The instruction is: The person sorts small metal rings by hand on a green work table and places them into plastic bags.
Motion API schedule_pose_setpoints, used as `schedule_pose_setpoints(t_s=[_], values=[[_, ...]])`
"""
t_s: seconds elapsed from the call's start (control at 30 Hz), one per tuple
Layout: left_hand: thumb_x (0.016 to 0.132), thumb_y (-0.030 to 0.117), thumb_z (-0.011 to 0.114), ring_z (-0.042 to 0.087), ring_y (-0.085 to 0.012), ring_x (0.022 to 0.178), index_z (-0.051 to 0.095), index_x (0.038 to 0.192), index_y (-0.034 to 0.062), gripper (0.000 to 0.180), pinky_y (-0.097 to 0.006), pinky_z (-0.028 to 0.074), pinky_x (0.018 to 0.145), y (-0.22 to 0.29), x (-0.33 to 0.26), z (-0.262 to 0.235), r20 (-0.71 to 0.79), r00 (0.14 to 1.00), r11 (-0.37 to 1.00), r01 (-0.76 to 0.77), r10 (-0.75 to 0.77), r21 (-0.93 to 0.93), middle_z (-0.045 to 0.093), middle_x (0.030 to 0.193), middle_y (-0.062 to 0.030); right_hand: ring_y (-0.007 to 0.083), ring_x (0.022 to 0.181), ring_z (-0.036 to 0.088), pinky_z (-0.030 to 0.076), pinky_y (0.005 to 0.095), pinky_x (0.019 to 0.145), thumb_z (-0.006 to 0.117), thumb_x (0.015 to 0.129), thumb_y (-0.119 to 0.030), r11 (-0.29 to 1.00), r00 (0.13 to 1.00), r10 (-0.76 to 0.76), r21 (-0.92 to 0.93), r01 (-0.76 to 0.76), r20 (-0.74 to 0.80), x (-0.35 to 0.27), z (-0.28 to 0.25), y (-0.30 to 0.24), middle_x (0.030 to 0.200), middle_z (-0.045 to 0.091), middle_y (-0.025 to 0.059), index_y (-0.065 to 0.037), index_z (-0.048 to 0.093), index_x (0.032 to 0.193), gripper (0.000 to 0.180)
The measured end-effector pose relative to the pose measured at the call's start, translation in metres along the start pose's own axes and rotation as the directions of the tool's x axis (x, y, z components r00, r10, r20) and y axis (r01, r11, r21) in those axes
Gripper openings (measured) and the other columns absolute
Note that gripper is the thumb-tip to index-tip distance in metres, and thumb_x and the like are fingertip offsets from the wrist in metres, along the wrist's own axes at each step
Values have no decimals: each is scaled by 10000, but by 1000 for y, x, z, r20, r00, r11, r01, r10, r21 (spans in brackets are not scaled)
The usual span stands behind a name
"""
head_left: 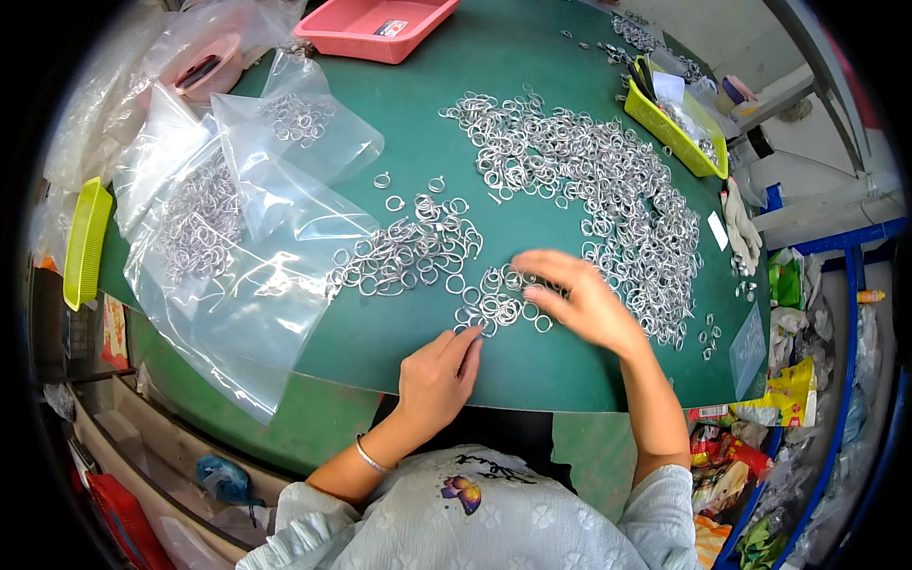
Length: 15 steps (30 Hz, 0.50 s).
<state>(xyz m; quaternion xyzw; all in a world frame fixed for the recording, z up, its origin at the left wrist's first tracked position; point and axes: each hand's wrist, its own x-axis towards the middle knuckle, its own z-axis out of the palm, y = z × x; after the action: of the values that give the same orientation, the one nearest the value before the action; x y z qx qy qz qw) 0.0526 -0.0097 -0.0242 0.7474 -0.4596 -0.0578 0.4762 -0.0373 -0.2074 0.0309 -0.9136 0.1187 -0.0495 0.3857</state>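
Note:
Silver metal rings, many with a small nub on the band, lie on the green tabletop [418, 104]. My left hand [439, 378] is at the near edge of a small cluster of rings [499, 306]. Its index finger and thumb come together at the cluster's edge; what is between them, if anything, is too small to make out. Over the right side of that cluster curves my right hand [587, 302], thumb and fingers apart, hiding some rings. A medium heap of rings [408, 255] lies to the left, and a large spread of rings [608, 180] curves along the right.
Clear plastic bags [275, 323], some with rings inside, cover the table's left side. A pink tray [370, 33] stands at the back. Yellow-green baskets stand at far left [87, 242] and back right [676, 128]. A glove [739, 228] lies by the right edge.

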Motion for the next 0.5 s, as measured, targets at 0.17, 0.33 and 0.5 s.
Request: schedule_pose_setpoints(t_s=[0.17, 0.33, 0.5], values=[[741, -4, 658, 427, -192, 434, 635, 962, 56, 230, -314, 341, 416, 2, 3, 0, 2, 999, 999, -42, 42, -30, 427, 565, -68, 345, 1166, 442, 345, 410, 992, 619, 812, -154, 935, 884, -87, -344, -87, -460, 38, -11, 41, 1238, 498, 160, -44, 556, 1164, 374], [747, 9, 656, 438, -199, 440, 630, 992, 62, 251, -314, 359, 424, 2, 3, -1, 19, 998, 998, -54, 55, -37, 450, 575, -73, 359, 1227, 382, 319, 439, 1011, 619, 819, -252, 858, 914, -135, -506, -85, -382, 70, -6, 67, 1310, 432, 181, -86, 555, 1189, 411], [749, 20, 658, 458, -210, 447, 628, 1007, 69, 264, -321, 375, 433, 2, 1, -2, 26, 998, 998, -49, 49, -29, 481, 590, -77, 346, 1217, 390, 333, 431, 995, 656, 782, -210, 939, 992, 12, -341, -55, -127, 30, 2, 25, 1301, 436, 165, -81, 581, 1147, 394]])
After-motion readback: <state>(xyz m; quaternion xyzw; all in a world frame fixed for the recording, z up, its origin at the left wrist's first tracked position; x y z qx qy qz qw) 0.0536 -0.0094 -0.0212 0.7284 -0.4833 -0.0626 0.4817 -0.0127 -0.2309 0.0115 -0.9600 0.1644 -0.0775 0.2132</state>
